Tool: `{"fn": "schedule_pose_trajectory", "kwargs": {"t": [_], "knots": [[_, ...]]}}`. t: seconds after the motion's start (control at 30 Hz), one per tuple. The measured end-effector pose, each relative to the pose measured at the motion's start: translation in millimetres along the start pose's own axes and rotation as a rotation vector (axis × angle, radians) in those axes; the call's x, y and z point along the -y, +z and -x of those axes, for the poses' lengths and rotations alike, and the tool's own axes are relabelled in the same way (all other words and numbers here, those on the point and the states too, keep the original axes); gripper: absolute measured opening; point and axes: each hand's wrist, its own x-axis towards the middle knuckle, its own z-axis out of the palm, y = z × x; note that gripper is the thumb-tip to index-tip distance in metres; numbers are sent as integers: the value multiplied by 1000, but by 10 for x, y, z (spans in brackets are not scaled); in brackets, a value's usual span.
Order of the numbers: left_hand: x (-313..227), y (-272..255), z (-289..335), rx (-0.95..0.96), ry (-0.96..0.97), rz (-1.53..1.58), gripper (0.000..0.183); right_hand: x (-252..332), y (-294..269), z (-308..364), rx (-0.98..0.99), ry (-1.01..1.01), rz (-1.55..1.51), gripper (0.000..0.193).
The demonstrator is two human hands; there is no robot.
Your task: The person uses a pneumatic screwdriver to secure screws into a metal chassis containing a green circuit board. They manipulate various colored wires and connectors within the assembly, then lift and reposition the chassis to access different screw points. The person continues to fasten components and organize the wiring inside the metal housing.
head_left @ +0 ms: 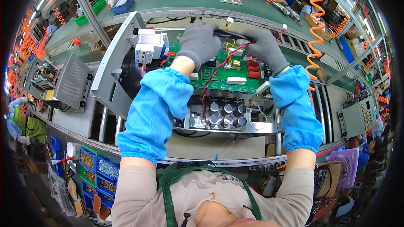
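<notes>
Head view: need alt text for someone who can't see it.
Gray-gloved left hand and right hand hold a black strand between them at the far side of a green circuit board in an open metal chassis. Six round cylinders stand nearer the wearer; an orange coiled hose hangs right.

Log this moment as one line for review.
left hand: holding black cable-like piece | right hand: holding same piece | beneath: green circuit board | nearer body: round capacitors
</notes>
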Motion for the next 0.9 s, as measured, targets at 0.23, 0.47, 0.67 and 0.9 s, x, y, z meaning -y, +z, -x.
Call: {"fn": "schedule_pose_trajectory", "kwargs": {"t": [0.23,0.47,0.67,0.9], "knots": [[-7,-114,-222,-75,237,-297,23,199,-115,120,-381,12,119,35],[-450,-740,-369,302,291,-267,31,316,-446,167,-195,254,-459,37],[-573,-904,-344,420,257,99,71,226,-258,-41,-385,-81,33,28],[-251,-855,-218,470,501,29,63,679,-483,244,-265,23,-209,22]]}}
